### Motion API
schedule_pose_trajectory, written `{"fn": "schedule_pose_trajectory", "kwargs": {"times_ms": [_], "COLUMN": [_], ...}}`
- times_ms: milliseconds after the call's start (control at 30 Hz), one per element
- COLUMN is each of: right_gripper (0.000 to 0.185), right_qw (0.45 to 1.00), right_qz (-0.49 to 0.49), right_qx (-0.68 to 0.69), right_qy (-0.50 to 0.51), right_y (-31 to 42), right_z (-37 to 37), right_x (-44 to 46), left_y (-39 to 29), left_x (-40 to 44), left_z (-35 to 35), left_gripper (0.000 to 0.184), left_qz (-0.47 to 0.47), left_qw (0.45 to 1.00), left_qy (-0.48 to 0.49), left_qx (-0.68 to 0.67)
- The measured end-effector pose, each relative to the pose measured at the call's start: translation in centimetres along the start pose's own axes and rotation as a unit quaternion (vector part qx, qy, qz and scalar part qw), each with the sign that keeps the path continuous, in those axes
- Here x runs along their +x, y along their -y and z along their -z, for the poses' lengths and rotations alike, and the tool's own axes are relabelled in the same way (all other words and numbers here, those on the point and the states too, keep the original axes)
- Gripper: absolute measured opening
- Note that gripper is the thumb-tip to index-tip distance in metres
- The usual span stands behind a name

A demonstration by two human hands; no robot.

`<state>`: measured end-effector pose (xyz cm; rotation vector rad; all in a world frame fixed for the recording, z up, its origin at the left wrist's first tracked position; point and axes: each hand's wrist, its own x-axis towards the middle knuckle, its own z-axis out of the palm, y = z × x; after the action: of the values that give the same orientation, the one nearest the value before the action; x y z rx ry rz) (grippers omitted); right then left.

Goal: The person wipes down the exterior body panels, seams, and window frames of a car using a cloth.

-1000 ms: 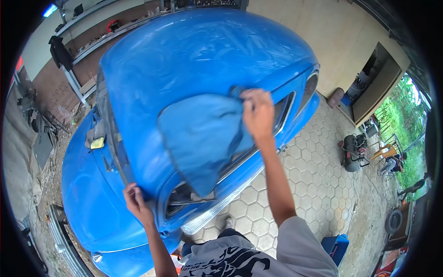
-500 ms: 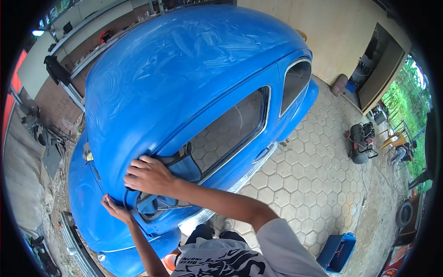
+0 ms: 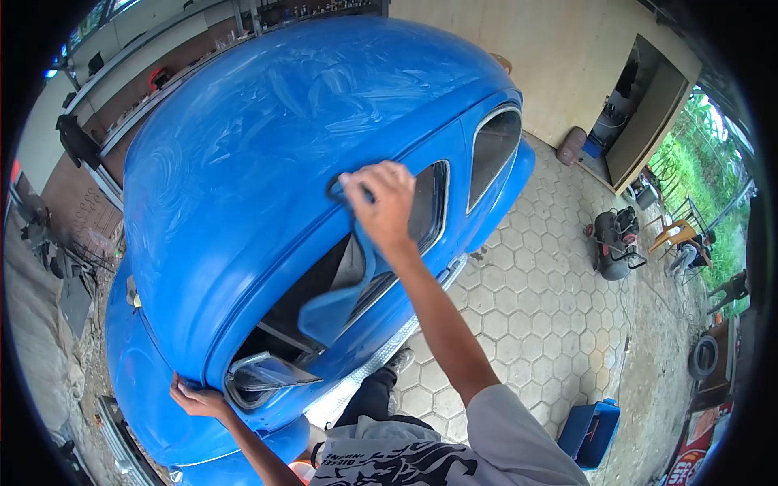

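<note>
A rounded blue car (image 3: pixel 243 194) fills the middle, with whitish swirled smears over its roof. My right hand (image 3: pixel 381 202) is raised beside the roof edge above the side window, fingers closed on a blue cloth (image 3: pixel 332 312) with dark edging. A dark-edged loop of it sticks out past my fingertips, and the rest hangs down in front of the window opening. My left hand (image 3: pixel 198 401) rests at the front of the car by the windscreen pillar, its fingers curled; what they hold, if anything, is hidden. A small vent window (image 3: pixel 267 374) beside it stands tilted outward.
Hexagonal paving (image 3: pixel 519 324) runs along the car's side. A blue crate (image 3: pixel 590 435) stands at lower right, an air compressor (image 3: pixel 617 243) farther off. A seated person (image 3: pixel 693 255) is at the far right. Shelves (image 3: pixel 194 61) line the back left, near a doorway (image 3: pixel 640 113).
My right hand has risen and swung right from the windscreen pillar to the roof edge, drawing the cloth along. My left hand stays at the pillar. The view has shifted slightly.
</note>
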<state>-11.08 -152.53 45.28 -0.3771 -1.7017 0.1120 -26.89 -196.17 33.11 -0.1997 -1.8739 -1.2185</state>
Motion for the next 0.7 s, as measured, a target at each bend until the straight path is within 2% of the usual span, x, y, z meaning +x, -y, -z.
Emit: {"fn": "schedule_pose_trajectory", "kwargs": {"times_ms": [100, 167, 233, 267, 300, 367, 433, 467, 567, 667, 700], "right_gripper": [0.013, 0.012, 0.012, 0.012, 0.012, 0.011, 0.012, 0.014, 0.016, 0.010, 0.006], "right_qw": [0.994, 0.991, 0.990, 0.987, 0.992, 0.995, 0.997, 0.997, 0.992, 0.995, 0.997], "right_qz": [0.012, 0.050, 0.116, 0.146, 0.118, 0.054, 0.013, -0.014, -0.058, -0.050, -0.043], "right_qx": [0.099, 0.105, 0.063, 0.042, -0.002, -0.070, -0.068, -0.069, -0.109, -0.081, -0.065], "right_qy": [0.052, 0.061, 0.055, 0.052, 0.047, 0.054, 0.044, 0.044, 0.009, -0.003, -0.016], "right_y": [3.6, 2.4, -1.1, -3.3, -6.3, -13.5, -20.1, -22.8, -28.9, -29.9, -28.9], "right_z": [0.1, 0.4, 0.6, 0.9, 1.4, 2.7, 3.3, 3.7, 4.1, 3.7, 3.7], "right_x": [-1.4, -1.3, 0.2, 1.1, 1.6, 3.2, 5.1, 6.1, 8.1, 8.0, 7.9], "left_y": [0.9, 1.7, 1.5, 1.3, 1.9, -1.7, -2.5, -6.4, -14.4, -19.2, -20.8], "left_x": [0.0, -0.2, -0.1, 0.1, 0.3, 0.5, 0.9, 0.6, -1.4, -2.4, -2.9], "left_z": [0.1, -0.1, 0.0, 0.3, 0.6, -0.2, 0.9, 0.2, -2.4, -5.2, -6.7], "left_gripper": [0.038, 0.039, 0.038, 0.037, 0.036, 0.036, 0.040, 0.041, 0.036, 0.032, 0.032], "left_qz": [0.011, 0.010, 0.024, 0.005, 0.013, 0.050, -0.020, 0.013, -0.011, -0.200, -0.211], "left_qw": [1.000, 1.000, 1.000, 0.999, 0.999, 0.998, 0.998, 1.000, 0.994, 0.949, 0.954], "left_qy": [-0.001, -0.011, -0.017, -0.004, 0.001, -0.046, -0.007, 0.004, 0.104, 0.199, 0.143], "left_qx": [0.010, -0.004, 0.001, 0.048, 0.048, -0.008, 0.052, 0.027, -0.022, 0.142, 0.156]}}
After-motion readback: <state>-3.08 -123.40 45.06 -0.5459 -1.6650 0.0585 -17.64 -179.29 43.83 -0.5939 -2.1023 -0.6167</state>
